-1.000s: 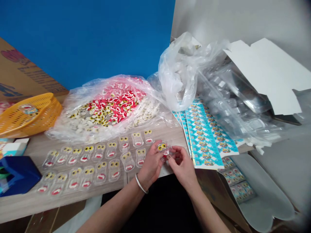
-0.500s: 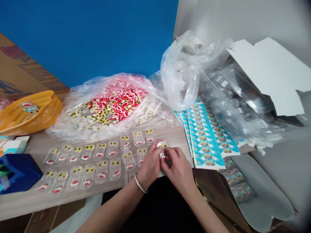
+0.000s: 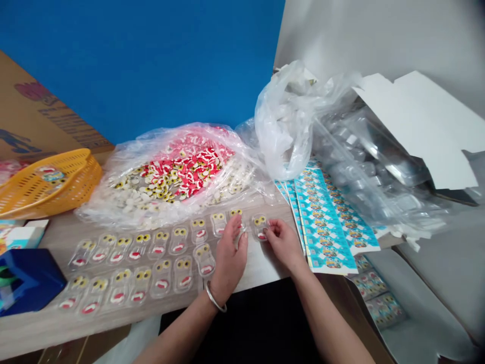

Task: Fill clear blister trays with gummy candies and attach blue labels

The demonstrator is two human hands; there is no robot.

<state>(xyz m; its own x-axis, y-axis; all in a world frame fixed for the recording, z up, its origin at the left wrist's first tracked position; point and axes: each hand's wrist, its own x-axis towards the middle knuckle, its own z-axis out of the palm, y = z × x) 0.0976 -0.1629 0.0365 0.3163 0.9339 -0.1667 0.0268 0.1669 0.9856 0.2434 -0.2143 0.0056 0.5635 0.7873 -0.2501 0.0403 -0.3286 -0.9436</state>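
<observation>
My right hand (image 3: 283,246) pinches the right edge of a small clear plastic case (image 3: 260,221), which lies at the right end of the back row. Inside that case are a pair of yellow-and-black eyes and a red-and-white mouth. My left hand (image 3: 230,258) holds nothing; its fingers are extended and its thumb stands apart, over the right part of the rows. It partly covers the cases beneath it. Several similar filled cases (image 3: 162,284) lie in two rows on the wooden table (image 3: 261,265), stretching to the left.
Behind the rows lies an open plastic bag (image 3: 113,210) of loose eye and mouth pieces. An orange basket (image 3: 81,177) and a blue container (image 3: 41,278) stand left. On the right are blue printed sheets (image 3: 324,237), a bag of clear cases (image 3: 352,167) and a white cardboard piece (image 3: 424,121).
Both hands were together around the clear case. Now the case is down on the table at the back row's right end, and my left hand has let go and moved left.
</observation>
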